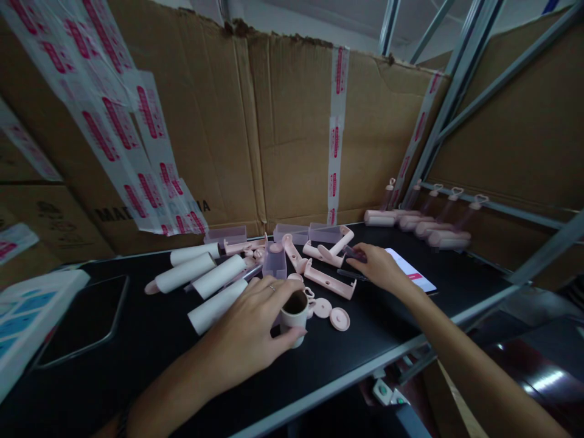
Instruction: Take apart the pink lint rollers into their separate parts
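My left hand point(260, 319) is closed around a short white roll point(294, 316), held upright so its dark hollow core faces up. Just right of that roll lie two round pink caps point(323, 308) and a small heart-shaped pink loop point(309, 293). Farther right, my right hand point(376, 264) pinches a dark translucent plastic piece point(354, 253) low over the bench; its exact shape is partly hidden by the fingers. Pink curved shells point(329, 278) lie between the hands, beside a translucent box-like part point(274, 261).
Several white rolls point(219, 275) lie left of centre. A dark tablet-like device point(84, 319) is at the left. A lit phone point(410, 271) lies beyond my right wrist. Pink rollers with heart-loop handles point(449, 237) line the back right. Cardboard point(292, 134) walls the rear; a metal rail point(347, 386) edges the front.
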`<state>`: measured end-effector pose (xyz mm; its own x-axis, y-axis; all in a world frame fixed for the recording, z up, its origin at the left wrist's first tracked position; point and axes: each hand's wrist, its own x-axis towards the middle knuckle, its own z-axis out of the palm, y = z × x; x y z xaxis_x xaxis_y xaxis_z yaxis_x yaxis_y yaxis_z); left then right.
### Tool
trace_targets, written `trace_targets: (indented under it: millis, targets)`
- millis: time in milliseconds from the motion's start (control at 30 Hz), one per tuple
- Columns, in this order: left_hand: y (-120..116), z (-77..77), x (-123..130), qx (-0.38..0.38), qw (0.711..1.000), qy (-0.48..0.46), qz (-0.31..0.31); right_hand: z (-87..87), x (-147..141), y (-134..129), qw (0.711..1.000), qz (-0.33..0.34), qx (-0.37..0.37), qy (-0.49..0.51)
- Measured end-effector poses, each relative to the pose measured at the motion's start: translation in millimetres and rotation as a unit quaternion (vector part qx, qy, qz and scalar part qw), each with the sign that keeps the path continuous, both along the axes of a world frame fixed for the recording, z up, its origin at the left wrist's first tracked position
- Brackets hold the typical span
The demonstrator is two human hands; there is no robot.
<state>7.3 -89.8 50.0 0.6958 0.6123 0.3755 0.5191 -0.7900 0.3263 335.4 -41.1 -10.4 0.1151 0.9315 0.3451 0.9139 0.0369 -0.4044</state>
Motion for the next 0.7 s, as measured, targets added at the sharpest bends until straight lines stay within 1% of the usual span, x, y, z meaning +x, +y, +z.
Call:
trace_targets:
  millis: [67,133,200,267,333,367,400,433,467,500,567,633,700]
  targets:
    - [1,1.5,0,0.005,1.0,0.013,0.003,1.7,-3,3,1.0,-0.002,0.0,0.019]
    - [0,3.3,-1,0.017,1.0,0.015,-0.001,10.3,-3,3,0.999,-0.012,0.02,0.041]
    - [-2,5.6,-3,0.046,0.999,-0.022,-0.006,27.3,-6,-3,0.996,-0.027,0.059,0.067]
    - [-7,8.7,-6,0.09,0.99,-0.107,-0.001,51.1,-14,-19,0.989,-0.028,0.108,0.097]
    - [-12,11.6,-9,0.104,0.975,-0.196,0.011,76.2,-32,-44,0.977,0.01,0.152,0.149]
    - [-15,12.3,-10,0.085,0.97,-0.227,0.016,87.0,-45,-60,0.957,0.059,0.176,0.225]
    - [-17,12.3,-11,0.049,0.967,-0.248,0.015,95.5,-61,-76,0.933,0.106,0.192,0.286]
    - [-19,11.5,-11,0.0,0.964,-0.266,0.011,101.1,-78,-91,0.916,0.142,0.196,0.32]
    - [-20,9.9,-11,-0.054,0.959,-0.279,0.003,103.4,-96,-105,0.908,0.163,0.186,0.339]
    - [-21,7.9,-11,-0.104,0.951,-0.293,-0.008,102.6,-113,-118,0.907,0.166,0.178,0.342]
    - [-23,4.3,-10,-0.173,0.934,-0.31,-0.03,93.0,-141,-136,0.919,0.169,0.169,0.314]
    - [-26,3.5,-8,-0.196,0.924,-0.325,-0.046,78.4,-159,-145,0.925,0.176,0.177,0.287]
    - [-30,6.8,-5,-0.185,0.92,-0.341,-0.059,65.7,-164,-147,0.925,0.204,0.184,0.264]
